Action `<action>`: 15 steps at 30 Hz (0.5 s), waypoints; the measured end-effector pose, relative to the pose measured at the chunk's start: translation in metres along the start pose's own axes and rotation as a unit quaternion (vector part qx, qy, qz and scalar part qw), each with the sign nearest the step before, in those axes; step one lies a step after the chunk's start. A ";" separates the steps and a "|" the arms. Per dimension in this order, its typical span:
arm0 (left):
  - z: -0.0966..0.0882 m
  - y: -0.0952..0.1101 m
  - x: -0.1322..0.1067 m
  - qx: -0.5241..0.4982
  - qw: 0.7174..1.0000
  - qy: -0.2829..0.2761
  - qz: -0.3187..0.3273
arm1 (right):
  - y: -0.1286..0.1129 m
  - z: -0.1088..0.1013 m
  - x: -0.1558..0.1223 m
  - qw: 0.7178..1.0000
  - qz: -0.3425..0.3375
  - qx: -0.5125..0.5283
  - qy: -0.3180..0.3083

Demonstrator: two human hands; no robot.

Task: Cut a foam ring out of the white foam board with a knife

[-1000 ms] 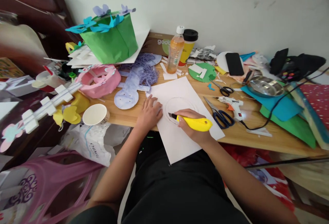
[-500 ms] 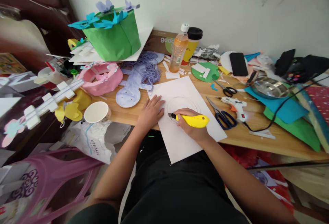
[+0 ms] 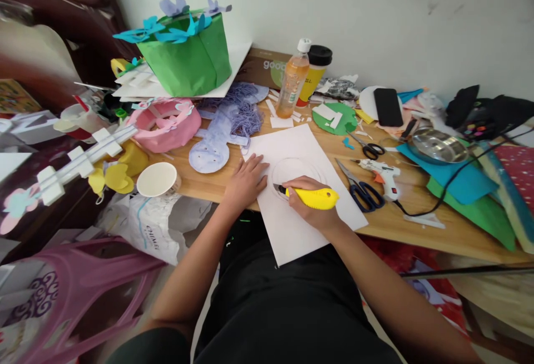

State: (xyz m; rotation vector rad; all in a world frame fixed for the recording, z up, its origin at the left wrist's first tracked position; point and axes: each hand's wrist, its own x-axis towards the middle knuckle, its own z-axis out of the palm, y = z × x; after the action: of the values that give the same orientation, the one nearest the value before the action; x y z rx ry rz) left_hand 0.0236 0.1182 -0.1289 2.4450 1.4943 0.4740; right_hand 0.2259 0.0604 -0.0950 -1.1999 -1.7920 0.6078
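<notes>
A white sheet of board [image 3: 300, 236] lies at the table's front edge, with a round outline drawn on it and its near corner jutting over my lap. My right hand [image 3: 311, 208] is closed around a yellow utility knife [image 3: 315, 197]. The knife's blade tip meets the left part of the drawn circle. Flat on the sheet's left edge rests my left hand [image 3: 249, 180], fingers spread, holding nothing. Right of the sheet lie dark-handled scissors [image 3: 364, 191] and a white glue gun [image 3: 386, 177].
A green paper basket [image 3: 187, 63], a pink ring-shaped basket [image 3: 167, 127] and a paper cup [image 3: 157, 180] stand to the left. Behind the sheet are an orange drink bottle [image 3: 293, 83] and a yellow cup [image 3: 316, 74]. The glue gun's cord [image 3: 450, 180] runs rightward past a metal bowl [image 3: 438, 144].
The view has shifted very slightly. Both hands, the knife and the sheet show almost no movement.
</notes>
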 end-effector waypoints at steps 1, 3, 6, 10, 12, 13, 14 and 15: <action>0.000 0.000 0.000 0.000 1.000 -0.001 -0.001 | 0.000 0.000 0.000 1.000 0.005 0.000 -0.001; 0.000 0.001 0.000 0.001 1.000 -0.004 -0.002 | -0.001 0.002 0.002 1.000 0.022 0.001 -0.001; 0.000 0.001 0.000 0.002 1.000 -0.007 -0.002 | 0.001 0.005 0.004 0.999 0.033 0.003 0.001; 0.001 0.001 0.000 -0.003 1.000 0.001 0.003 | 0.006 0.012 0.007 1.000 0.012 0.009 0.002; 0.003 0.001 0.000 -0.004 1.000 0.005 0.007 | 0.007 0.014 0.006 1.000 -0.004 0.013 -0.004; 0.003 0.001 0.000 -0.002 1.000 0.006 0.008 | 0.005 0.015 0.005 1.000 -0.015 0.014 -0.009; 0.003 0.000 0.000 0.001 1.000 0.006 0.006 | 0.003 0.015 0.004 0.999 -0.027 0.015 -0.015; 0.003 0.001 0.000 0.004 1.000 0.005 0.003 | -0.001 0.014 0.002 0.999 -0.041 0.016 -0.018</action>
State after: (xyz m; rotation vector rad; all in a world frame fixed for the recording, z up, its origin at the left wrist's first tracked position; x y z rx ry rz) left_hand 0.0255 0.1181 -0.1318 2.4566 1.4970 0.4835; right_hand 0.2126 0.0630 -0.1006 -1.0952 -1.8456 0.6128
